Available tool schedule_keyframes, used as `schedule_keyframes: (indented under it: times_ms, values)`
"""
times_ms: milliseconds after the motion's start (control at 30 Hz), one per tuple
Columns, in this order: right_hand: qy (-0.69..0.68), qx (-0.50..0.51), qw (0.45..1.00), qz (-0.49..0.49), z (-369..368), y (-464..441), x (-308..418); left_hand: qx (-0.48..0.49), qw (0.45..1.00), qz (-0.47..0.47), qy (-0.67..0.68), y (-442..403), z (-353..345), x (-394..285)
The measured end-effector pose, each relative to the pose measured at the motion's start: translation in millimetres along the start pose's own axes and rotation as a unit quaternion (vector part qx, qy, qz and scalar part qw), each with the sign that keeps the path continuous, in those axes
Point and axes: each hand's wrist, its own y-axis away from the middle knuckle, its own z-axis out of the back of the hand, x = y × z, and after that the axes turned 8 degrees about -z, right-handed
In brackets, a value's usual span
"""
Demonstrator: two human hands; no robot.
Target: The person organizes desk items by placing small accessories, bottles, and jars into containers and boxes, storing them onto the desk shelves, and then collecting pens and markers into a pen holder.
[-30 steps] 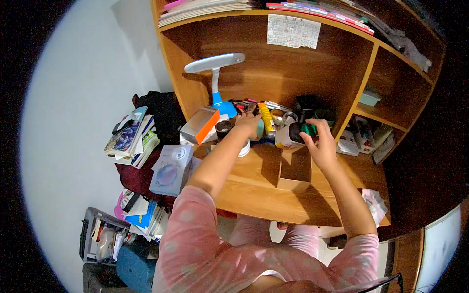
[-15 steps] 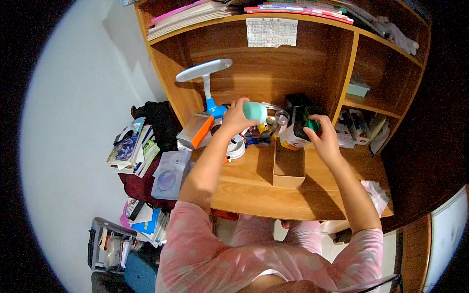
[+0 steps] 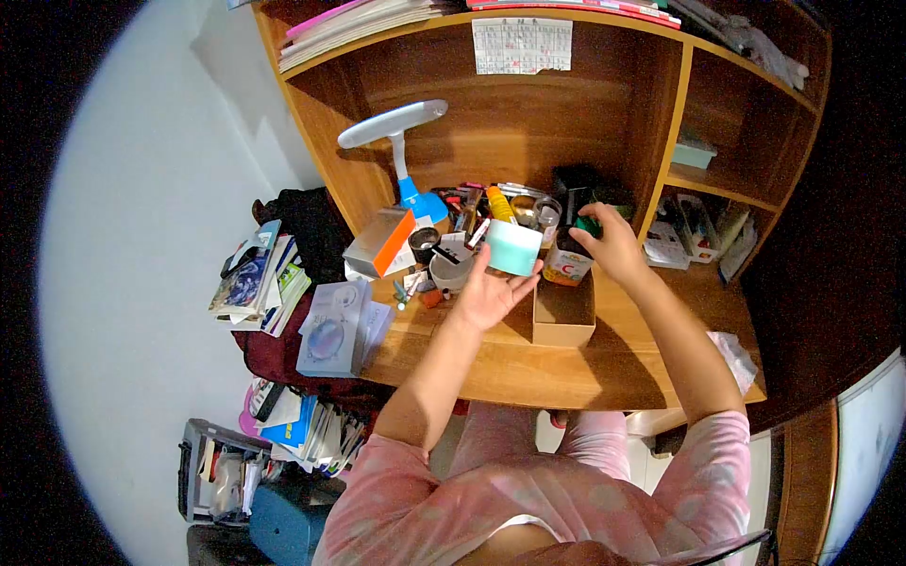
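A round mint-green jar with a white lid [image 3: 514,248] is gripped by my left hand [image 3: 497,291], its fingers curved round the jar's lower part above the desk. My right hand [image 3: 604,243] holds a small green object [image 3: 589,224] between thumb and fingers, over a white container with a dark top [image 3: 568,264]. Just in front of that container stands an open cardboard box [image 3: 564,325]. Behind the jar lies a yellow tube [image 3: 500,205] among pens and small items. A white bowl [image 3: 450,272] is left of my left hand.
A blue and white lamp [image 3: 400,141] stands at the back left, behind an orange-edged box [image 3: 385,243]. A pale box [image 3: 330,328] sits at the desk's left edge. Crumpled plastic [image 3: 734,361] lies at the right edge. Shelves [image 3: 675,123] rise behind.
My left hand has lifted the mint-green jar from among the items at the back and brought it forward and right, turning it upright. My right hand stays near the white container.
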Motion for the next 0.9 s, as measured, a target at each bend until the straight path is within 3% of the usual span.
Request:
schedule_keyframes:
  times_ms: [33, 167, 267, 300, 500, 600, 667, 733, 900]
  values:
    - [0.002, 0.002, 1.000, -0.002, 0, -1, 0, -0.029, 0.999, 0.007, -0.015, 5, -5, 5]
    - [0.026, 0.038, 0.998, -0.040, 4, -3, 4, 0.036, 0.997, 0.013, -0.066, -3, 19, 14]
    - [0.026, 0.031, 0.999, -0.026, 1, -4, -2, 0.031, 0.975, -0.066, -0.209, -6, 16, 12]
    - [0.029, 0.035, 0.999, -0.031, 2, -4, -1, -0.019, 0.965, -0.115, -0.237, 0, -5, 14]
    - [0.017, 0.028, 0.999, -0.021, -4, -7, -7, -0.060, 0.932, -0.133, -0.332, -8, -6, 17]
    - [0.009, 0.011, 1.000, 0.010, -12, -12, -16, 0.032, 0.863, -0.140, -0.484, -11, -9, 21]
    - [0.007, 0.026, 1.000, 0.009, -16, -15, -15, 0.062, 0.742, -0.183, -0.642, -15, 4, 30]
    - [0.026, 0.049, 0.998, 0.002, -22, -17, -18, 0.069, 0.627, -0.155, -0.760, -4, -23, 32]
    - [0.057, 0.096, 0.994, -0.001, -32, -12, -21, 0.082, 0.603, -0.178, -0.773, -1, -23, 48]
